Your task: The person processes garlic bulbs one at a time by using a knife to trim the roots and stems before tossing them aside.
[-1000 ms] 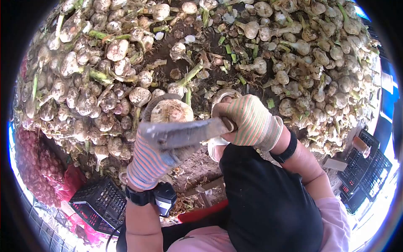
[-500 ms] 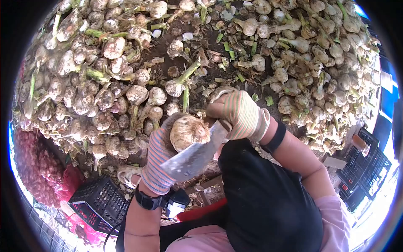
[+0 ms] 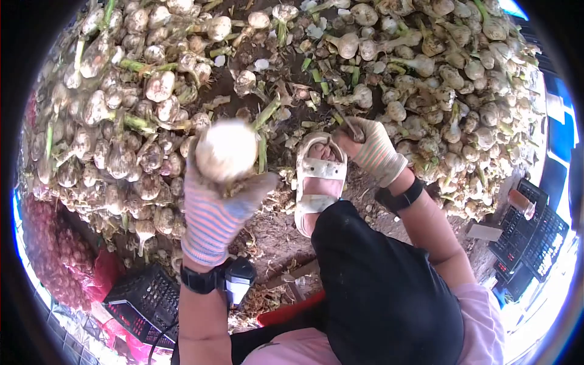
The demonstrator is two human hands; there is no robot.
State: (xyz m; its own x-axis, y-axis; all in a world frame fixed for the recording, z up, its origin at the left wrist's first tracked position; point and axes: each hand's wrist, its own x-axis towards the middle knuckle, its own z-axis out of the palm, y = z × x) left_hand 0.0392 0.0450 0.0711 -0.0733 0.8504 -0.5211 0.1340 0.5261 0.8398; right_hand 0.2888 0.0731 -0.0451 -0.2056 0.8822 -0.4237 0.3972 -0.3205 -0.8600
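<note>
A large garlic bulb (image 3: 226, 150), blurred by motion, rests against the fingers of my left hand (image 3: 212, 210). That hand wears a striped glove, with the thumb spread out to the right and away from the bulb. The fingers behind the bulb are mostly hidden. My right hand (image 3: 374, 152), also gloved, is closed round a knife (image 3: 351, 125) beyond my foot. Its blade shows almost edge-on, as a thin line. Loose garlic bulbs (image 3: 359, 96) with stalks lie just past the right hand.
Heaps of garlic (image 3: 131, 143) spread across the left, back and right. My sandalled foot (image 3: 320, 176) stands between the hands. Black crates (image 3: 143, 298) are at lower left and right (image 3: 529, 231). A red net sack (image 3: 55, 249) of bulbs lies at far left. Cut green stalks litter the ground.
The knife has moved away from the bulb, up and to the right. My left hand has shifted left with the bulb, which now shows a whiter side, and its thumb has spread.
</note>
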